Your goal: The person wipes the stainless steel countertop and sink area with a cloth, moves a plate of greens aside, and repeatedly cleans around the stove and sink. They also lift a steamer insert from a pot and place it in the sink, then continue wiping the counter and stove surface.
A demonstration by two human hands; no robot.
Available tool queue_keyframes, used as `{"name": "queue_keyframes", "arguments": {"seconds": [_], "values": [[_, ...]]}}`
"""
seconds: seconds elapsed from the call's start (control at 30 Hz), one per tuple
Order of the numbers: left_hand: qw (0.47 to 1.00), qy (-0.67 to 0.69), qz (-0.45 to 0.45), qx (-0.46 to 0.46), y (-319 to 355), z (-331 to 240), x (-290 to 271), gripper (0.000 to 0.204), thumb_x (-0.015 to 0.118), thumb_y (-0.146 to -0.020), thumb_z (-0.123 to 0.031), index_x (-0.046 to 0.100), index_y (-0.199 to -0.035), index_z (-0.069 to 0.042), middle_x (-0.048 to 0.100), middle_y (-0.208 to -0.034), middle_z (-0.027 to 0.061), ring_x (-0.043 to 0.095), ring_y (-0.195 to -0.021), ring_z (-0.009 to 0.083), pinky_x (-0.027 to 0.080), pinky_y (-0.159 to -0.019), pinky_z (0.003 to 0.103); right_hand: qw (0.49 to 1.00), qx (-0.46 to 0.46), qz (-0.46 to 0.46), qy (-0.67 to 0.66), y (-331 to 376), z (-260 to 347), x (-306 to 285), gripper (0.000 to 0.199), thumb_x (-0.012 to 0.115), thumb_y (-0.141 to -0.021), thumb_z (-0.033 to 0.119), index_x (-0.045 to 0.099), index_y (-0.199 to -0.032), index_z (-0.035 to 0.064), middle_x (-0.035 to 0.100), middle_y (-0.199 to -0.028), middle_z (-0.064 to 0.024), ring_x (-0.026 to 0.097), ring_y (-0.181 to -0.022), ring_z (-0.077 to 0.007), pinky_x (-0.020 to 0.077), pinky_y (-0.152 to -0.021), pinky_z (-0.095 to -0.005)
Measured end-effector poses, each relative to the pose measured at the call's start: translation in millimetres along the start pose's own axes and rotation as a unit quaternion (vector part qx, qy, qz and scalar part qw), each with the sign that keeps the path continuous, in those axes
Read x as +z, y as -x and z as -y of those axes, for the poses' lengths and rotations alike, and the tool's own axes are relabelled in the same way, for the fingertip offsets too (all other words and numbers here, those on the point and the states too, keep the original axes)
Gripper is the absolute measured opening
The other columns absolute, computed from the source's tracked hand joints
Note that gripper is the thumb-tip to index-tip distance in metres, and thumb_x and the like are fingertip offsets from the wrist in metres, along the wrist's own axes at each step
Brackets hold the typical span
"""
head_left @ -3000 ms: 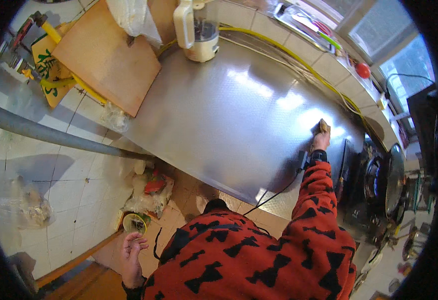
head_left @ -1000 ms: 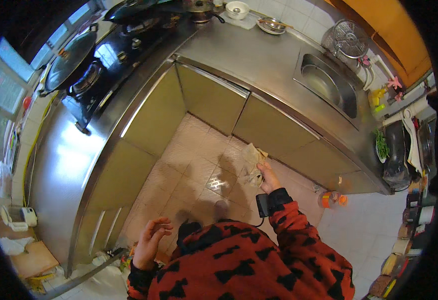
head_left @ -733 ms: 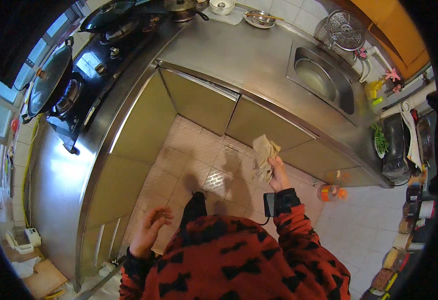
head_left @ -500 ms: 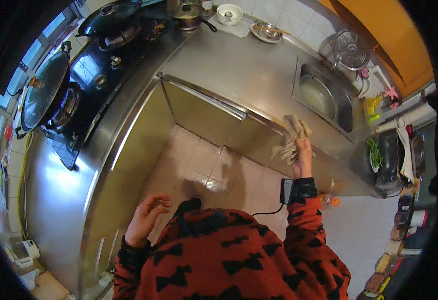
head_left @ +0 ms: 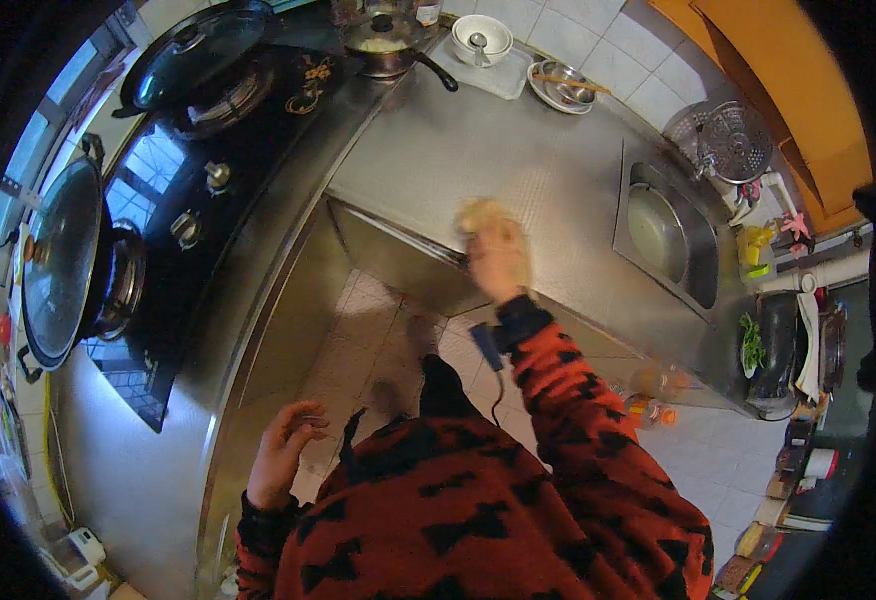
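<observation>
Red sleeve [head_left: 578, 400] with black bow-like shapes; pale yellowish cloth [head_left: 483, 215], blurred; silvery steel counter [head_left: 518, 160]; black hob [head_left: 208, 190]; orange cabinet [head_left: 768, 90].

My right hand [head_left: 498, 262] and the pale cloth [head_left: 483, 214] under it are smeared by motion at the counter's front edge, so I cannot make out the grip. My own red-and-black sleeve [head_left: 568, 400] and chest hide the floor below me. At lower right, the small bottles [head_left: 653, 395] are too blurred to identify.
</observation>
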State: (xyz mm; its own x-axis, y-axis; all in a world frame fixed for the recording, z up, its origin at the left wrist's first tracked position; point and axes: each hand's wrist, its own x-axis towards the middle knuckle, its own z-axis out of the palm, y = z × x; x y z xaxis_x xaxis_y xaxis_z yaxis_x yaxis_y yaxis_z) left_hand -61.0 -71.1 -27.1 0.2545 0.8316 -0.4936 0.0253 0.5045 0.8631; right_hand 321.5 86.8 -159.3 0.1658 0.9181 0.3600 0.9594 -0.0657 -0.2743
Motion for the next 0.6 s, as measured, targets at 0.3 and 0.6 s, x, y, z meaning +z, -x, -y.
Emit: {"name": "queue_keyframes", "arguments": {"seconds": [0.3,0.6], "values": [[0.999,0.021,-0.032,0.021,-56,-45,22,0.027,0.045,-0.089,-0.004,0.051,-0.115,-0.001,0.055,-0.108,0.0086,0.054,-0.099,0.0189,0.044,-0.084,0.031,0.979,-0.151,0.030,-0.136,-56,-58,-6,0.048,0.056,-0.067,-0.002,0.051,-0.114,0.0062,0.049,-0.119,-0.0178,0.042,-0.113,-0.0391,0.0302,-0.099,-0.0475],[0.992,0.046,-0.118,-0.011,-71,-62,35,0.025,0.044,-0.088,-0.003,0.051,-0.112,-0.001,0.054,-0.108,0.0084,0.054,-0.098,0.0190,0.044,-0.083,0.031,0.979,0.132,0.105,0.117,-130,-251,2,0.054,0.053,-0.082,0.015,0.037,-0.132,0.0052,0.032,-0.139,-0.0215,0.036,-0.121,-0.0395,0.0248,-0.104,-0.0473]]}}
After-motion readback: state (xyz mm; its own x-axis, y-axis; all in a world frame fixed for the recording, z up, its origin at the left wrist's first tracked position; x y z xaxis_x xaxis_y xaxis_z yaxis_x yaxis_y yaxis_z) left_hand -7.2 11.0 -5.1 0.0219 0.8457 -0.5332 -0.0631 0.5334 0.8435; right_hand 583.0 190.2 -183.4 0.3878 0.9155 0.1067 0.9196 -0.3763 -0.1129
